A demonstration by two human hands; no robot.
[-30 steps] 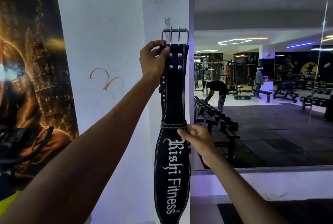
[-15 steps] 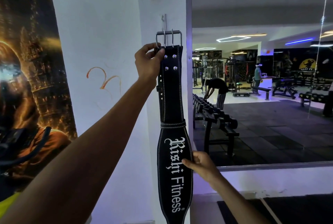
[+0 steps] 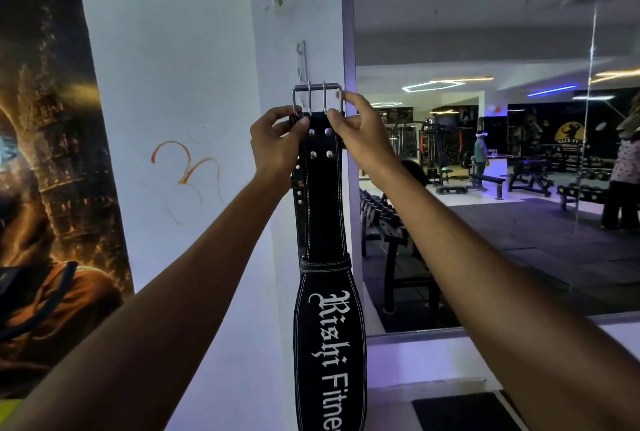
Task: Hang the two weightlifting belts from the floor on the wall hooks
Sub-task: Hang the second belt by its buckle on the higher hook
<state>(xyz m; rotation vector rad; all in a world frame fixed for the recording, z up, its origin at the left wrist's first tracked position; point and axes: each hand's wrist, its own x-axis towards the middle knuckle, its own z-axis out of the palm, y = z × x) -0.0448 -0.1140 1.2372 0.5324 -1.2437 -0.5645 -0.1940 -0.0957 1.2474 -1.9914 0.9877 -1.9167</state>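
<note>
Both hands are up on the top end of the belt (image 3: 320,195) right now. Left hand (image 3: 275,146) is pinched closed on the strap's left edge just under the buckle (image 3: 317,98), right hand (image 3: 360,134) is gripping the right corner with a finger resting on the buckle frame. The rest of the belt hangs straight down below the hands, against the white pillar (image 3: 277,49).

The hook (image 3: 302,59) is just above the hands, a bit left of the buckle's middle, and the buckle isn't on it yet. So I'd say this is the hooking step for this belt. Next up: lift a little, nudge left, drop the frame over the hook, then let go. Can't see the second belt anywhere.
</note>
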